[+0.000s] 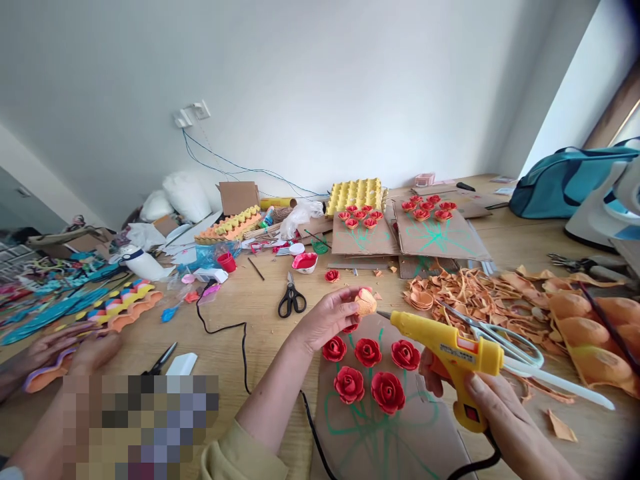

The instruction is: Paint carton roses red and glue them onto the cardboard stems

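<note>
Between the fingertips of my left hand is a small orange egg-carton flower with a touch of red at its top. My right hand grips a yellow hot glue gun, a white glue stick jutting from its back. The gun's nozzle points at the flower, very close; contact I cannot tell. Below both hands lies a cardboard sheet with green painted stems and several red roses on it. Part of one rose is hidden behind my left hand.
Black-handled scissors lie left of my hand. Orange carton scraps and light-handled scissors are at right. Two rose panels stand behind, near a red paint cup. A black cord crosses the table. Another person's hands hold carton pieces at left.
</note>
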`<action>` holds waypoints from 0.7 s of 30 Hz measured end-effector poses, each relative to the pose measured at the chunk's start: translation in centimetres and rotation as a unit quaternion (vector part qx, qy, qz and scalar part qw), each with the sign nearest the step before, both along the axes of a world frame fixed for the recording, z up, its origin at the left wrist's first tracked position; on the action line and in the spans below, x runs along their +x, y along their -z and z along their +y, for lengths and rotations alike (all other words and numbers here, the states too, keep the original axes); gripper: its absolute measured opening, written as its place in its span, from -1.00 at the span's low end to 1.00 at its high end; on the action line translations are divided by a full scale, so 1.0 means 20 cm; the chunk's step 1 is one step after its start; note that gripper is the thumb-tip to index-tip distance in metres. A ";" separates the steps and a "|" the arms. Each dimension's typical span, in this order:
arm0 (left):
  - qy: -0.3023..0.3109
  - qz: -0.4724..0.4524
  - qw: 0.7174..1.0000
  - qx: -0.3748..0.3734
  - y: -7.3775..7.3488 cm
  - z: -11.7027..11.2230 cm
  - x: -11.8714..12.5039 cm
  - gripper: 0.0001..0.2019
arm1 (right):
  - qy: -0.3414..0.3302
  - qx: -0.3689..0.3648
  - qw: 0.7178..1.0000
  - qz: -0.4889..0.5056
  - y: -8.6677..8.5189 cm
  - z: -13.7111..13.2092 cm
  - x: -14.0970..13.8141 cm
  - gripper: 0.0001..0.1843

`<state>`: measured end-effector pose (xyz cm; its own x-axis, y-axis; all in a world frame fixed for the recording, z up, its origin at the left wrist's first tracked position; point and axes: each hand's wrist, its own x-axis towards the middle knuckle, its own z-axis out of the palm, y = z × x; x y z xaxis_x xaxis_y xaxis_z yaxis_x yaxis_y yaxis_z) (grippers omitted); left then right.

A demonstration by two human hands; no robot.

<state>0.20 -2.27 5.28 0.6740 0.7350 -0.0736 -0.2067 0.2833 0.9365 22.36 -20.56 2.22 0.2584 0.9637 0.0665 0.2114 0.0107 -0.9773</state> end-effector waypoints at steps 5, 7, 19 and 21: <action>0.019 -0.023 0.999 -0.017 -0.01 -0.03 0.01 -0.52 | 0.007 -0.001 0.999 -0.031 0.02 0.00 0.01 -0.36; 0.020 -0.024 0.999 -0.017 -0.02 -0.04 0.01 -0.51 | -0.010 -0.004 0.999 -0.045 0.06 0.01 0.05 -0.36; 0.021 -0.024 0.999 -0.013 -0.02 -0.05 0.02 -0.50 | -0.067 0.004 0.995 -0.067 0.17 0.02 0.12 -0.44; 0.019 -0.028 0.999 -0.015 -0.02 -0.06 0.02 -0.50 | -0.067 -0.004 0.996 -0.067 0.18 0.02 0.12 -0.43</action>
